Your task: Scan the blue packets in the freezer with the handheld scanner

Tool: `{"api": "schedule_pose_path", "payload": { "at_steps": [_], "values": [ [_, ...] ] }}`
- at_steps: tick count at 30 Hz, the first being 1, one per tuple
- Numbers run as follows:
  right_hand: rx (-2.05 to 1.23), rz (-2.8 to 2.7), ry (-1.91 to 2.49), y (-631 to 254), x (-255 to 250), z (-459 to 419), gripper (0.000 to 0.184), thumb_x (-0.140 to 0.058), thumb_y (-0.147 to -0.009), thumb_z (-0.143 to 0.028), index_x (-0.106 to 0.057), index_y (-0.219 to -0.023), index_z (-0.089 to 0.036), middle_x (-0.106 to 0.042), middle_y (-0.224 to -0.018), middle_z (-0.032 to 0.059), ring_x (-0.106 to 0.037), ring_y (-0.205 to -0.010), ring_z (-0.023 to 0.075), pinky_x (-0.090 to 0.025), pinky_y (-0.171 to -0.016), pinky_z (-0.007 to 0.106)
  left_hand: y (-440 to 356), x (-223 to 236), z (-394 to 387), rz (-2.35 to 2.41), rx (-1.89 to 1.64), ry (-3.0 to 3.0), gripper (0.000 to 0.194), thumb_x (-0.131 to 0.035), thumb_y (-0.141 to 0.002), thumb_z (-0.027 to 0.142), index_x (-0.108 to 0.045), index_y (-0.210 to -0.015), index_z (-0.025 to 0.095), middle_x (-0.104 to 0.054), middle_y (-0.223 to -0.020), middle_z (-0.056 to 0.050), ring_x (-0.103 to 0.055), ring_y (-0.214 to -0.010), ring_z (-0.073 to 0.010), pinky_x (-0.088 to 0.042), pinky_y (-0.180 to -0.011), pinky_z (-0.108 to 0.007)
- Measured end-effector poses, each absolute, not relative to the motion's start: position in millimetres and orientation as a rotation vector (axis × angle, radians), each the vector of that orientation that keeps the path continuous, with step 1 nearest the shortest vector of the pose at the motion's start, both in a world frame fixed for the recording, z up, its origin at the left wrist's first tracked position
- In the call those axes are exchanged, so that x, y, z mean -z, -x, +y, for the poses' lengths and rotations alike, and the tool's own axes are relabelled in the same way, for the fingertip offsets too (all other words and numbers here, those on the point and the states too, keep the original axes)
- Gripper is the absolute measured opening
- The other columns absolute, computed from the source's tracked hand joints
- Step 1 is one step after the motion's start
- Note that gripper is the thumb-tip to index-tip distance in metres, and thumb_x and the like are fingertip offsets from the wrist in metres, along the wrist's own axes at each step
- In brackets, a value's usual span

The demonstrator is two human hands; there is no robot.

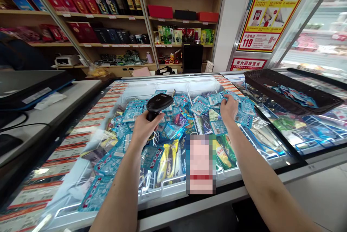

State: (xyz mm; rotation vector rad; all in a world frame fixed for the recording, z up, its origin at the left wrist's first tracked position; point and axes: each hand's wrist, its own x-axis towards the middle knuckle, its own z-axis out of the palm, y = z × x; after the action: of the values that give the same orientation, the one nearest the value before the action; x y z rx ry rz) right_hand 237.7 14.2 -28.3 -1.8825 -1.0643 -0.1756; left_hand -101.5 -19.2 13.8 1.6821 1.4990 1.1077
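My left hand (143,127) is wrapped round the grip of a black handheld barcode scanner (158,103), its head pointing down over the open chest freezer (173,192). My right hand (229,109) reaches into the freezer's right section, fingers resting on a pile of blue packaged ice creams (217,98); whether it grips one is unclear. More blue packets (130,114) fill the left section, with yellow (168,159) and green (223,152) wrappers nearer me.
A black basket (287,92) with several blue packets sits on the freezer's glass lid at right. A counter (54,109) with a dark device stands at left. Shelves (108,16) of boxed goods line the back wall. A glass-door fridge (320,36) is at right.
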Motion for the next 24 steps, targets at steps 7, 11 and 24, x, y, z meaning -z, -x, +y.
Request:
{"api": "schedule_pose_path", "payload": {
  "at_steps": [7, 11, 24],
  "values": [
    [0.382, -1.171, 1.977, -228, 25, 5, 0.035, -0.04, -0.083, -0.015, -0.064, -0.108, -0.019, -0.044, -0.135, 0.0142, -0.031, -0.125, 0.0326, -0.024, -0.099, 0.055, 104, -13, -18, 1.54, -1.191, -1.655, 0.039, -0.06, -0.072, 0.051, -0.062, -0.084, 0.014, -0.053, -0.049, 0.002, -0.045, -0.041, -0.0102, -0.035, -0.043, -0.022],
    [0.454, -1.476, 1.897, -211, 26, 6, 0.035, -0.041, -0.088, -0.025, -0.059, -0.117, -0.021, -0.043, -0.139, 0.0105, -0.027, -0.131, 0.0297, -0.007, -0.106, 0.06, 104, -14, -19, 1.554, -1.225, -1.638, 0.04, -0.06, -0.071, 0.051, -0.062, -0.084, 0.013, -0.055, -0.051, 0.001, -0.046, -0.041, -0.0103, -0.036, -0.043, -0.022],
    [0.477, -1.644, 1.857, -202, 40, 13, 0.032, -0.045, -0.088, -0.026, -0.061, -0.114, -0.017, -0.051, -0.134, 0.0116, -0.031, -0.132, 0.03, -0.001, -0.109, 0.06, 109, -12, -15, 1.642, -1.232, -1.625, 0.035, -0.059, -0.071, 0.049, -0.061, -0.078, 0.015, -0.052, -0.045, 0.001, -0.045, -0.039, -0.0116, -0.033, -0.041, -0.023]
  ]
}}
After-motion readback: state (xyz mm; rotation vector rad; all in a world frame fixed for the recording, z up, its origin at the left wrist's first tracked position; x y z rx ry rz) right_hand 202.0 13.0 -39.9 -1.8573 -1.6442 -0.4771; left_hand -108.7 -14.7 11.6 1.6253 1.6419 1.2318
